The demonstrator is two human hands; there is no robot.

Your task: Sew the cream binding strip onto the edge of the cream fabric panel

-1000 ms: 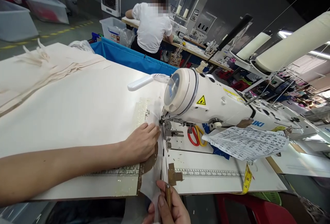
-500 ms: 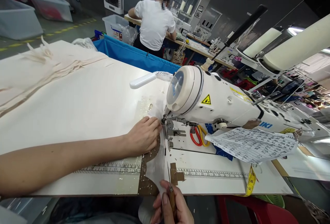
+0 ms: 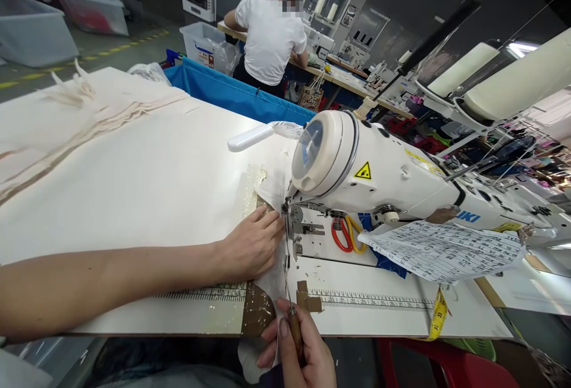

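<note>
My left hand lies flat on a thin white piece of fabric, its fingertips close to the needle area of the white sewing machine. The fabric runs under the needle area and down past the table's front edge. In my right hand is an awl with a wooden handle, its thin metal tip pointing up at the fabric's right edge. Loose fabric hangs by the fingers of that hand; whether they pinch it is unclear. Brown tape shows on the table beneath the fabric.
Red and yellow-handled scissors lie behind the machine's needle area. A written paper sheet hangs from the machine. Pale fabric strips lie at left on the table. A co-worker sits beyond a blue cloth bin.
The fabric has shifted away from me under the needle, baring more brown tape near the front edge. The awl tip has moved up and left along the fabric's edge.
</note>
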